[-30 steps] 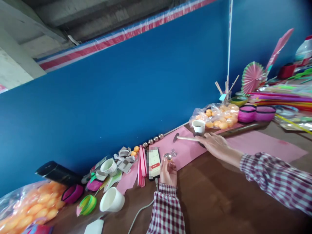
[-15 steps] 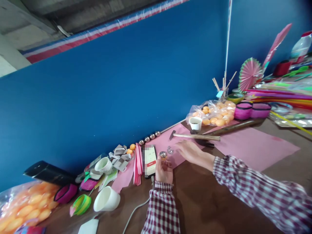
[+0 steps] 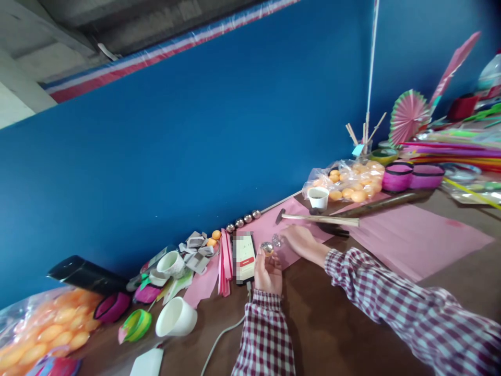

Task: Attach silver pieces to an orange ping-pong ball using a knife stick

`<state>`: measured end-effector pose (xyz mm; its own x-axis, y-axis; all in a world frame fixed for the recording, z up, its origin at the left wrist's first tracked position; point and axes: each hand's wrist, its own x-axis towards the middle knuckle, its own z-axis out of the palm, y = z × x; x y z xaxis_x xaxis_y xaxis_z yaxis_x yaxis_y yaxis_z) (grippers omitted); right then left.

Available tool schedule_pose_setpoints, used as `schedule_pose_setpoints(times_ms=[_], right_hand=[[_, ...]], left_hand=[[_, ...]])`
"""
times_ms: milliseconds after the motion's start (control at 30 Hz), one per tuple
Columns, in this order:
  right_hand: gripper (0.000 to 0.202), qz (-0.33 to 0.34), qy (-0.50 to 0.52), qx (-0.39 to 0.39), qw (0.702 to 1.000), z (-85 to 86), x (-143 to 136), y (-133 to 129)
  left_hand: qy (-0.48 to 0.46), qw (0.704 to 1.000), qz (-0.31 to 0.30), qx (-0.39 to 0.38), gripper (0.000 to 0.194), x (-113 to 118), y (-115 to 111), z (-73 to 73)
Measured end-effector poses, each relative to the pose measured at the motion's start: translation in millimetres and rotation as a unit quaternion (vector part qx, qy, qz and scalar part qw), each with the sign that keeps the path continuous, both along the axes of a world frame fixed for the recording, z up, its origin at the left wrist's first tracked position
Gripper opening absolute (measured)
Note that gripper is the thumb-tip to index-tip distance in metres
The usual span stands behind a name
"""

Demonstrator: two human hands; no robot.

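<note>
Held ball (image 3: 267, 247): top mirror-glossy, metallic in look. Row of balls (image 3: 248, 218): likewise shiny. Small clump (image 3: 276, 241): sparkling, uneven. Hammer (image 3: 321, 219): dark metal-looking head, pale wooden handle. Sheet (image 3: 422, 240): matt pink paper. Bag (image 3: 348, 170): clear, crinkled, glossy plastic. Sleeves (image 3: 264, 337): soft, matt cloth.

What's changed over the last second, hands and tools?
The right hand let go of the hammer and moved left to the small shiny scraps; whether it grips them can't be told. Unchanged: the left hand holds the silver-topped piece; the row of silver balls and the phone stay put.
</note>
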<state>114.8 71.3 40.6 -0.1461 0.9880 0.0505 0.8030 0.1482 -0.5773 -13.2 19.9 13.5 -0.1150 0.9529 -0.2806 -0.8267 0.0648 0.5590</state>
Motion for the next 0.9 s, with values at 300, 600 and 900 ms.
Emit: schedule_pose_setpoints(times_ms=[300, 600, 900], right_hand=[[0.029, 0.013, -0.068, 0.056, 0.996, -7.9, 6, -2], [0.027, 0.022, -0.079, 0.08, 0.993, -12.0, 8, -3], [0.021, 0.024, -0.05, 0.109, 0.992, -18.1, 6, 1]], left_hand=[[-0.005, 1.0, -0.005, 0.008, 0.017, 1, 1, -2.1], [0.006, 1.0, 0.002, -0.009, 0.016, 0, 0, -1.6], [0.012, 1.0, -0.005, -0.012, 0.014, -1, 1, -3.5]])
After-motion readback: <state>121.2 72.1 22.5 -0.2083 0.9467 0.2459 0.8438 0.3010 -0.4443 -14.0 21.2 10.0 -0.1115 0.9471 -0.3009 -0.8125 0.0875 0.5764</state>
